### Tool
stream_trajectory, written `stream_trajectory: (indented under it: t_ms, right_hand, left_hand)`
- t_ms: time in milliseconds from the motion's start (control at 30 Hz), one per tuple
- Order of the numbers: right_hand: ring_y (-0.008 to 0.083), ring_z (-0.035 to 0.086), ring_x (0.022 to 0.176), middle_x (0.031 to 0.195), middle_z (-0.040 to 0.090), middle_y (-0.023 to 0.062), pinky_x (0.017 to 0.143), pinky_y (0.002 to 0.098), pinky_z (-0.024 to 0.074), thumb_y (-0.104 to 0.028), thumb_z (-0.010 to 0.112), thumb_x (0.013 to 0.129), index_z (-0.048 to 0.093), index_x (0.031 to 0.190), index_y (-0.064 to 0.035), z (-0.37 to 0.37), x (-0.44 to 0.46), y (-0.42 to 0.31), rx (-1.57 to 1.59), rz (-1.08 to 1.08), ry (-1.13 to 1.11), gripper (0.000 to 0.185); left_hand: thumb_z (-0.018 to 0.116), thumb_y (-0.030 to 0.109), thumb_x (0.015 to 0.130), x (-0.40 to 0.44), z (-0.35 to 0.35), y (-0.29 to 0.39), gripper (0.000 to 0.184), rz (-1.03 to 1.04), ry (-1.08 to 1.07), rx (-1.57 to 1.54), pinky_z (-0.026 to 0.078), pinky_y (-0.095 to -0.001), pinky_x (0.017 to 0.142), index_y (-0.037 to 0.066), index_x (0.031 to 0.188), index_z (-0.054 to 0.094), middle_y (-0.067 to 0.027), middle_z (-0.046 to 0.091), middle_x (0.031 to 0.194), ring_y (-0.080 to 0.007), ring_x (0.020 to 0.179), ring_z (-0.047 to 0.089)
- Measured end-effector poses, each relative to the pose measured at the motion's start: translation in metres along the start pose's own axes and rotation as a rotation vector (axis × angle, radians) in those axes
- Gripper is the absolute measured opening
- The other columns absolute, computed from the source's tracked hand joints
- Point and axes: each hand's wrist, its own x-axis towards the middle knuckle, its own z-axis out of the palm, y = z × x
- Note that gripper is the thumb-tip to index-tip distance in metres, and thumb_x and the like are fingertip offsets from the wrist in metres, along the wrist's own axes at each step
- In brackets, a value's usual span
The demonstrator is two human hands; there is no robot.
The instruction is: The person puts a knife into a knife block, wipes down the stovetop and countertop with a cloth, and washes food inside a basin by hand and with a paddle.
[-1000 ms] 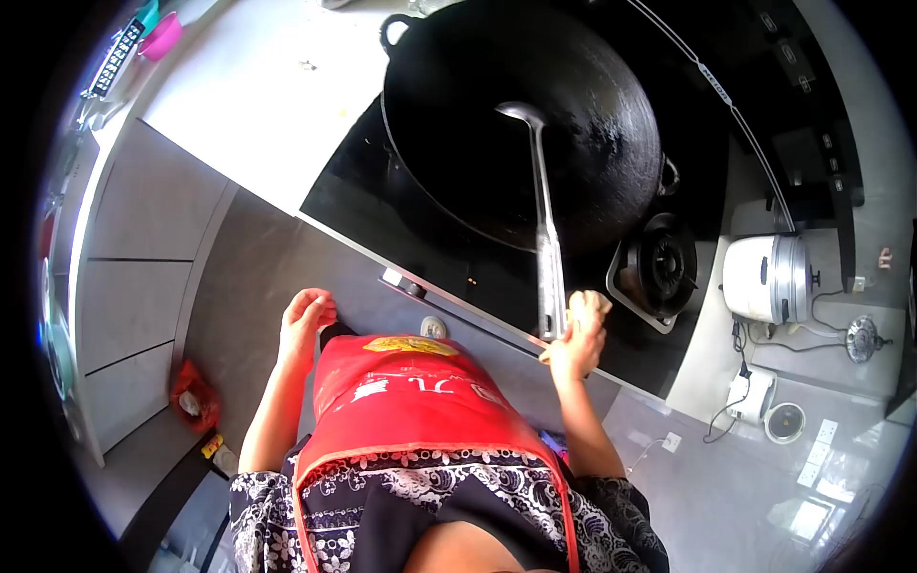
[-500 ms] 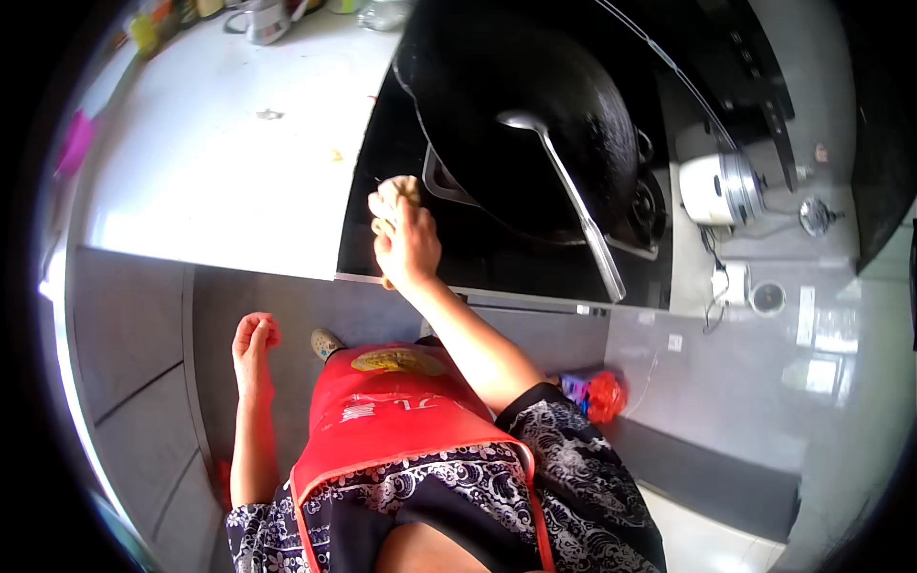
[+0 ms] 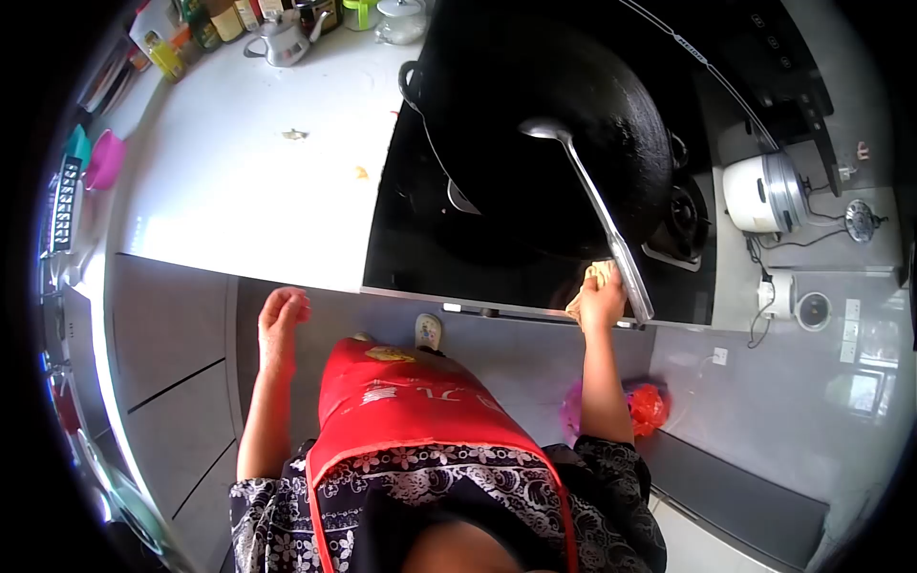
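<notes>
My right hand (image 3: 603, 304) is closed around a crumpled pale yellow cloth (image 3: 590, 279) at the front edge of the black stove top (image 3: 420, 250). The metal ladle (image 3: 599, 203) lies just beside this hand, its bowl inside the large black wok (image 3: 535, 86) and its handle reaching past the wok's rim to the stove's front. Curled into a loose fist, my left hand (image 3: 284, 311) hangs in the air in front of the white counter (image 3: 229, 210). Nothing shows in its fingers.
A silver teapot (image 3: 282, 40), bottles and jars stand at the counter's back. Small scraps (image 3: 294, 135) lie on its surface. Right of the stove are a white rice cooker (image 3: 755, 194) and a power socket block (image 3: 778, 294). A red plastic bag (image 3: 648, 409) sits low on the right.
My right hand has moved right along the stove's front with the cloth, from left of the wok to beside the ladle handle. My left hand stays curled in the air.
</notes>
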Motion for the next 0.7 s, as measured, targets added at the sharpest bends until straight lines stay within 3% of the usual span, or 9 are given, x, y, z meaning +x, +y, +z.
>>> stream_trajectory:
  t_ms: [133,200,300,367,500,533,633,667,700]
  right_hand:
    - [0.0330,0.057,0.098,0.109,0.056,0.0154,0.080,0.0423,0.0486,-0.024,0.066,0.070,0.054,0.113,-0.0121,0.035,-0.021,-0.039,-0.011,-0.312,0.091,0.046]
    - [0.0327,0.060,0.090,0.095,0.063,0.0096,0.071,0.0438,0.0512,-0.021,0.065,0.065,0.064,0.095,-0.0227,0.042,-0.040,-0.078,-0.021,-0.434,0.021,0.030]
    - [0.0330,0.061,0.085,0.085,0.064,0.0102,0.071,0.0425,0.0509,-0.022,0.065,0.066,0.060,0.104,-0.0181,0.053,-0.060,-0.143,0.038,-0.458,-0.071,0.038]
    - [0.0312,0.059,0.096,0.110,0.059,0.0130,0.080,0.0390,0.0489,-0.024,0.067,0.070,0.047,0.123,-0.0147,0.060,-0.069,-0.178,0.062,-0.462,-0.218,0.057]
    - [0.0315,0.060,0.092,0.104,0.059,0.0140,0.077,0.0395,0.0500,-0.023,0.065,0.070,0.051,0.112,-0.0099,0.086,-0.098,-0.244,0.114,-0.488,-0.313,0.046]
    - [0.0324,0.060,0.093,0.103,0.060,0.0149,0.080,0.0384,0.0490,-0.023,0.066,0.072,0.052,0.115,-0.0079,0.091,-0.101,-0.249,0.287,-0.501,-0.301,0.047]
    - [0.0219,0.061,0.093,0.106,0.061,0.0132,0.079,0.0321,0.0492,-0.016,0.067,0.076,0.047,0.126,-0.0032,0.134,-0.085,-0.205,0.793,-0.289,-0.427,0.055]
    - [0.0156,0.061,0.091,0.107,0.061,0.0110,0.076,0.0289,0.0497,-0.008,0.066,0.077,0.049,0.123,-0.0021,0.098,-0.097,-0.215,1.079,-0.016,-0.479,0.049]
    - [0.0134,0.061,0.085,0.104,0.062,0.0094,0.072,0.0280,0.0508,-0.003,0.063,0.078,0.052,0.119,-0.0026,0.100,-0.091,-0.194,1.101,-0.076,-0.294,0.043]
  left_hand:
    - [0.052,0.011,0.089,0.005,-0.007,0.009,0.011,-0.008,0.023,-0.021,0.043,-0.0231,0.069,0.004,0.089,0.060,-0.0010,0.059,0.080,-0.0086,0.071,0.053]
    - [0.052,0.011,0.089,0.013,-0.017,0.012,0.011,-0.006,0.024,-0.040,0.043,-0.0231,0.069,0.004,0.090,0.060,-0.0010,0.059,0.080,-0.0085,0.071,0.053]
    - [0.053,0.014,0.089,0.035,-0.038,0.021,0.012,0.010,0.030,-0.035,0.044,-0.0234,0.070,0.004,0.092,0.059,-0.0026,0.058,0.080,-0.0104,0.073,0.054]
    - [0.053,0.014,0.089,0.051,-0.054,0.032,0.013,0.019,0.028,-0.042,0.044,-0.0238,0.071,0.004,0.092,0.059,-0.0026,0.057,0.080,-0.0109,0.073,0.054]
    - [0.052,0.015,0.089,0.094,-0.104,0.049,0.014,0.039,-0.009,-0.022,0.045,-0.0248,0.072,0.003,0.093,0.058,-0.0039,0.057,0.082,-0.0120,0.074,0.054]
    - [0.054,0.012,0.089,0.107,-0.119,0.053,0.011,0.051,-0.002,-0.028,0.045,-0.0249,0.070,0.004,0.092,0.060,-0.0026,0.059,0.080,-0.0110,0.073,0.055]
    - [0.053,0.013,0.090,0.143,-0.160,0.065,0.012,0.066,-0.020,0.006,0.045,-0.0254,0.069,0.004,0.093,0.060,-0.0026,0.058,0.079,-0.0110,0.072,0.055]
    - [0.053,0.014,0.090,0.154,-0.171,0.068,0.012,0.053,-0.019,0.016,0.045,-0.0253,0.069,0.005,0.093,0.060,-0.0024,0.058,0.079,-0.0106,0.072,0.055]
    - [0.053,0.015,0.090,0.165,-0.181,0.071,0.013,0.038,-0.030,0.018,0.045,-0.0249,0.068,0.005,0.093,0.060,-0.0022,0.058,0.079,-0.0102,0.072,0.054]
